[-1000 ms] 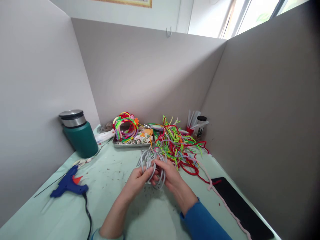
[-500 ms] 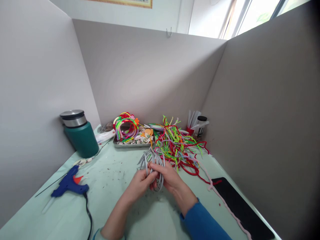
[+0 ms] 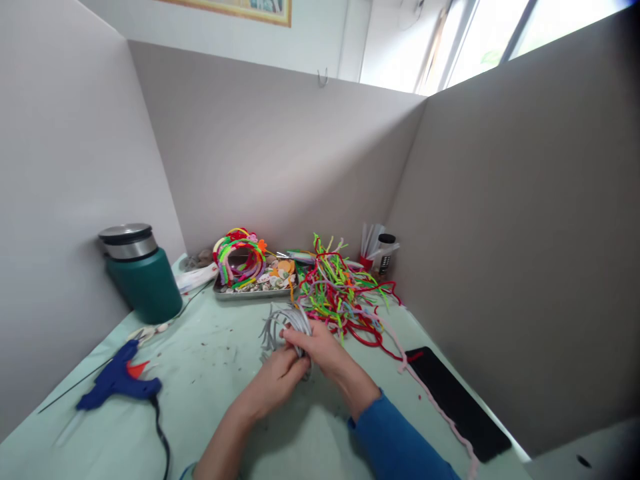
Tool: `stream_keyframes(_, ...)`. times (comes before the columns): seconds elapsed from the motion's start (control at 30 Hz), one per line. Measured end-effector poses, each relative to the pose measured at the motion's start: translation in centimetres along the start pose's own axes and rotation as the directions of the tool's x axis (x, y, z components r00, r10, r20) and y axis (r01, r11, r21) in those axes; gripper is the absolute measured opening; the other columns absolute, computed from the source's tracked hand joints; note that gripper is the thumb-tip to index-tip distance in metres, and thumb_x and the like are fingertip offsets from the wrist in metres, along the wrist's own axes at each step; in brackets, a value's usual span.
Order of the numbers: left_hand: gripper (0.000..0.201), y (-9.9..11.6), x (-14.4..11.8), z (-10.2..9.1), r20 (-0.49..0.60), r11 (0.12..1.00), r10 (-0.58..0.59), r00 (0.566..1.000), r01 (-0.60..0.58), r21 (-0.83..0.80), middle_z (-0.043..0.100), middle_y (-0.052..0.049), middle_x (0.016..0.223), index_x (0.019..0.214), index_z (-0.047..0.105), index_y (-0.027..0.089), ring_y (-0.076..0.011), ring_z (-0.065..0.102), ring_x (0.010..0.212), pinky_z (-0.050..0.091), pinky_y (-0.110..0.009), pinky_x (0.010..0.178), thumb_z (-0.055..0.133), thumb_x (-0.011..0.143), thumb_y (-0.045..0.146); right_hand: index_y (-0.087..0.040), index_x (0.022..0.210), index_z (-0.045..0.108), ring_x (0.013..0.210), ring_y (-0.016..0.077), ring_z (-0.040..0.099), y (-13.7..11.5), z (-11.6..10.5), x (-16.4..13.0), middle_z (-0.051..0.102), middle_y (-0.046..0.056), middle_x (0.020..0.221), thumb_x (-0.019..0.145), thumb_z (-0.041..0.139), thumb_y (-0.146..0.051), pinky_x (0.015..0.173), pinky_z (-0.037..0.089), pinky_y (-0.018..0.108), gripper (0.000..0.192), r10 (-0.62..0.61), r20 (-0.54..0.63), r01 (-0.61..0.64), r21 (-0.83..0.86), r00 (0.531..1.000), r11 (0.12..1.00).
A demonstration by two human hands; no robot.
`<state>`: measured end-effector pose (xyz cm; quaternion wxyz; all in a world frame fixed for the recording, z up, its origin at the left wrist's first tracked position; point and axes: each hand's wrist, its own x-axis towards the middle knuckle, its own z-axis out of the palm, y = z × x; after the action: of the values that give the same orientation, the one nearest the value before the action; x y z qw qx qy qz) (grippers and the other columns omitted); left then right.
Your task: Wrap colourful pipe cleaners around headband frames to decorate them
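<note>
A bundle of grey pipe cleaners, bent round into loops, is held between both hands above the middle of the table. My right hand is closed on its right side, thumb and fingers over the strands. Lower down, my left hand is closed at the bundle's near side; its fingertips are partly hidden. Loose grey ends fan out to the left. Just behind lies a tangled heap of coloured pipe cleaners, mostly green and red.
A blue glue gun with a cord lies at left, near a green flask. Behind stands a metal tray with buttons and coloured rings. A black phone-like slab lies at right. Grey panels enclose the table.
The view has turned slightly, so most things sit further left. My left hand has shifted its grip under the grey bundle, and the loops have tilted. Both hands stay on it.
</note>
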<state>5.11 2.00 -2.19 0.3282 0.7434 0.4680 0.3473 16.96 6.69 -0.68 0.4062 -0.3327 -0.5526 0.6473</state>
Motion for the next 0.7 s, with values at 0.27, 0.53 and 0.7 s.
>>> stream_keyframes(0.27, 0.031, 0.0, -0.2, 1.3, 0.009, 0.991, 0.091, 0.996, -0.091, 0.098, 0.061, -0.007, 0.075, 0.076, 0.058, 0.013, -0.0180, 0.055, 0.069, 0.044, -0.029, 0.064, 0.039, 0.086, 0.035, -0.013, 0.071, 0.062, 0.057, 0.0100, 0.052, -3.1, 0.7, -1.5, 0.060, -0.001, 0.063, 0.069, 0.064, -0.040, 0.054, 0.039, 0.020, 0.027, -0.077, -0.066, 0.069, -0.120, 0.995, 0.990)
stream_keyframes(0.53, 0.033, 0.1, -0.1, 2.6, -0.197, 0.840, 0.472, 0.859, -0.371, 0.395, 0.054, -0.015, 0.113, 0.111, 0.052, 0.016, -0.0256, 0.047, 0.108, 0.040, -0.042, 0.091, 0.050, 0.081, 0.029, -0.015, 0.071, 0.049, 0.039, 0.0032, 0.028, -5.8, -0.7, -4.0, 0.036, -0.010, 0.046, 0.067, 0.066, -0.041, 0.039, 0.025, 0.017, 0.031, -0.060, -0.115, 0.079, 0.170, 0.992, 0.982)
stream_keyframes(0.7, 0.022, 0.0, 0.0, 1.8, -0.477, 0.884, 0.435, 0.764, -0.260, 0.390, 0.058, -0.010, 0.104, 0.103, 0.054, 0.018, -0.0215, 0.051, 0.101, 0.040, -0.040, 0.089, 0.046, 0.083, 0.020, -0.019, 0.071, 0.047, 0.038, 0.0050, 0.024, -10.2, -6.6, -6.1, 0.032, -0.009, 0.046, 0.073, 0.058, -0.042, 0.037, 0.021, 0.018, 0.026, -0.172, -0.340, 0.067, -0.300, 0.925, 0.952)
